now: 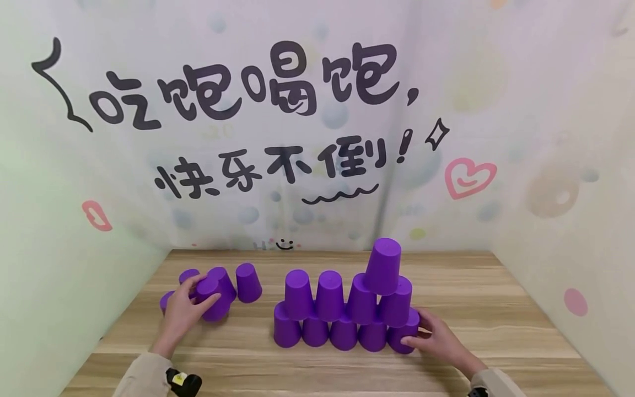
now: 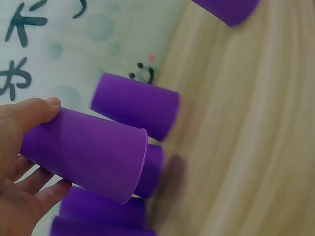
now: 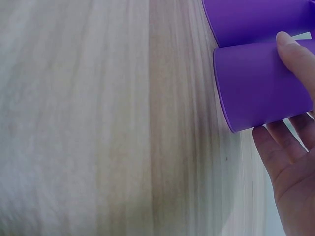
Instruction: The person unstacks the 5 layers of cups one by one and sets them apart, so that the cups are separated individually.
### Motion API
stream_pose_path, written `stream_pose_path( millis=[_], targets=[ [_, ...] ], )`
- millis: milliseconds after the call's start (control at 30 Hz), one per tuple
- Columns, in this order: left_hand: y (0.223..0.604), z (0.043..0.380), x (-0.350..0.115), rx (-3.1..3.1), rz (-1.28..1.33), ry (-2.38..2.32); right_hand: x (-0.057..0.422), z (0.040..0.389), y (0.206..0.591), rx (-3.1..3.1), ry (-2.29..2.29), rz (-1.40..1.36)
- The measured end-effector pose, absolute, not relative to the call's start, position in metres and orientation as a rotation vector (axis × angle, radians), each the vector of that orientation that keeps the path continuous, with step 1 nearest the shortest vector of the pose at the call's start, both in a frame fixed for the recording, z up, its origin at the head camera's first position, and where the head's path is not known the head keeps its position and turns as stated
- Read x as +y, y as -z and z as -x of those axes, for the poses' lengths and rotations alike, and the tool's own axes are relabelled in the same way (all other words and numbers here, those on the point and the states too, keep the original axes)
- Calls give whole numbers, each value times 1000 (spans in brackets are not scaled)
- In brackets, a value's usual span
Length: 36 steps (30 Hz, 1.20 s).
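My left hand grips an upside-down purple cup between thumb and fingers. In the left wrist view this cup's rim appears raised off the table, in front of other purple cups. At the right, my right hand holds the end cup of a stack's bottom row, thumb on the near side and fingers on the far side. Inverted purple cups form this stack: a bottom row, a second row, and one top cup over the two right-hand cups.
Beside my left hand stand several loose inverted cups, among them a separate cup and one at the back. The wooden table meets a printed back wall and plain side walls.
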<state>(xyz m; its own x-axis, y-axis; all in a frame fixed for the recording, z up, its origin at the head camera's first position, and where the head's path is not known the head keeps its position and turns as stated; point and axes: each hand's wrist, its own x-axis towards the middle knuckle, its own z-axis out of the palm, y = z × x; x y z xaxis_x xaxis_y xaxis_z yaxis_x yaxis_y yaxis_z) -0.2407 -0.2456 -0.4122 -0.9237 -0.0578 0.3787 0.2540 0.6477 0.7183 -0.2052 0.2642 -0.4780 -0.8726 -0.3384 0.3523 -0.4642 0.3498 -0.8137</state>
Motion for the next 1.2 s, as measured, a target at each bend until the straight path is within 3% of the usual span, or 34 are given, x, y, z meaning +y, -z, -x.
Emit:
stream_pose_path(
  millis=[867, 1200],
  targets=[
    [439, 235, -257, -2606, 64, 1024, 263, 205, 479, -2467, -1579, -744],
    [405, 241, -244, -2529, 235, 995, 264, 203, 478, -2470, -1585, -736]
  ],
)
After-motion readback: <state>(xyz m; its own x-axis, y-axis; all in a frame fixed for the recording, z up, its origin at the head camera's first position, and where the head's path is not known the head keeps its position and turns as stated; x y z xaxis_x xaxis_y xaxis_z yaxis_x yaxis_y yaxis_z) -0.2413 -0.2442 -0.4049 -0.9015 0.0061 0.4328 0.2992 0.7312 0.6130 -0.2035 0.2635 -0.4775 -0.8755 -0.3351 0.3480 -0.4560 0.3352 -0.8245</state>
